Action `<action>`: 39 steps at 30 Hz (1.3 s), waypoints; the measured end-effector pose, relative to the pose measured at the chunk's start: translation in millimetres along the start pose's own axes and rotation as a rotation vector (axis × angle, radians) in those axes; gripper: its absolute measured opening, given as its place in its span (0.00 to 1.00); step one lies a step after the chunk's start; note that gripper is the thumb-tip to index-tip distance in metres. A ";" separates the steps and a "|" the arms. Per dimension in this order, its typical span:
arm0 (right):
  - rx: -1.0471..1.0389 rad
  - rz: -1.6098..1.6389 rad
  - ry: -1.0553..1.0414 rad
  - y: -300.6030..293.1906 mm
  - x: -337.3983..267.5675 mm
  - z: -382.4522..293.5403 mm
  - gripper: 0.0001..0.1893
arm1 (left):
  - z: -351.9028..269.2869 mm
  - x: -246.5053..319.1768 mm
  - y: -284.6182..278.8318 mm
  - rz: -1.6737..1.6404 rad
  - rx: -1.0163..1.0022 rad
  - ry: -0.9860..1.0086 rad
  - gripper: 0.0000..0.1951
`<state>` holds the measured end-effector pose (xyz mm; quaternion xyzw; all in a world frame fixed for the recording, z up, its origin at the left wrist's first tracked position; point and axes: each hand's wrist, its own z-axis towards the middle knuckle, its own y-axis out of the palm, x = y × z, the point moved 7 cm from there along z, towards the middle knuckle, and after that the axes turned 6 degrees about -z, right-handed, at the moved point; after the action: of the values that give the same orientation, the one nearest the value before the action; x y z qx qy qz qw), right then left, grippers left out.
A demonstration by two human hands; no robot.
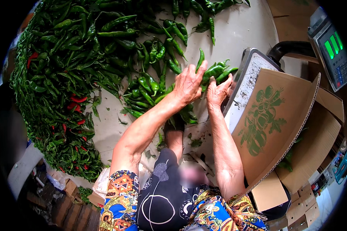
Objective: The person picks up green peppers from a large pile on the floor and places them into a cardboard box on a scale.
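Between my two hands is a small bunch of long green peppers (215,71), their tips pointing away from me. My left hand (189,85) curls over the left side of the bunch, and one pepper (200,57) sticks up past its fingers. On the right side, my right hand (219,93) grips the peppers with thumb and fingers; its palm is hidden. Beneath and left of my left forearm lies a cluster of loose green peppers (143,98) on the pale floor. Close by my right hand is the edge of a platform scale (239,83).
A large heap of green peppers and leaves (69,57), with some red peppers (75,106), fills the left. An open cardboard box (295,78) with a printed vegetable design rests on the scale. The scale's lit display (333,46) stands at upper right. Flattened cardboard (303,202) lies lower right.
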<state>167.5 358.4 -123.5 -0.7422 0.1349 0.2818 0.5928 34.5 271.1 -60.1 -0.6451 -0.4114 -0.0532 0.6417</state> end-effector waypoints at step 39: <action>-0.835 0.634 0.169 27.6 -58.1 -3.7 0.39 | -39.9 -108.9 -62.4 -0.651 0.051 -0.426 0.45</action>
<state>106.9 339.9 -111.6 -0.8580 0.2765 0.4161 0.1193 -56.0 175.8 -69.3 -0.4613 -0.7199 -0.1086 0.5071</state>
